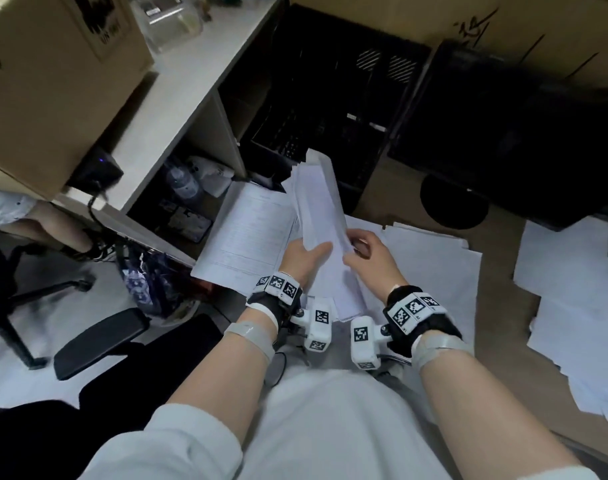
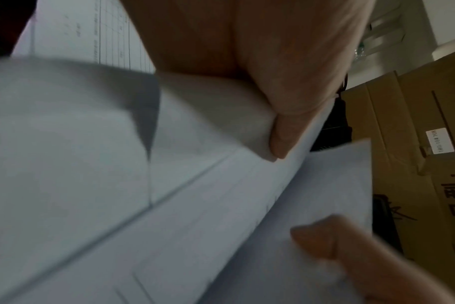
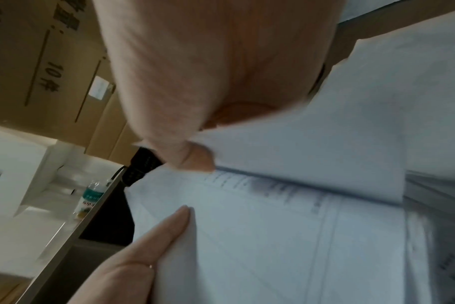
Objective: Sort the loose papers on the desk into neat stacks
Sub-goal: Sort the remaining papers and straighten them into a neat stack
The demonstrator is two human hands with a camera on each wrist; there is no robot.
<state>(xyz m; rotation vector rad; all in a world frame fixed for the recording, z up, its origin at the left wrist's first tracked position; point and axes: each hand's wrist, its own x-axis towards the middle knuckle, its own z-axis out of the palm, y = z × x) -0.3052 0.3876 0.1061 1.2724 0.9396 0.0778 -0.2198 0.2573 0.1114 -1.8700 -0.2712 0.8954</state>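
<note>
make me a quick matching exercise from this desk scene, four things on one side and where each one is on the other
Things:
1. bundle of papers
2. printed form sheet
3. spread white sheets
4. cardboard box

Places:
A. top left, on the shelf
B. far right on the desk
C. held up between both hands
D. lying just left of the hands

Pairs: 1-C, 2-D, 3-B, 4-A
</note>
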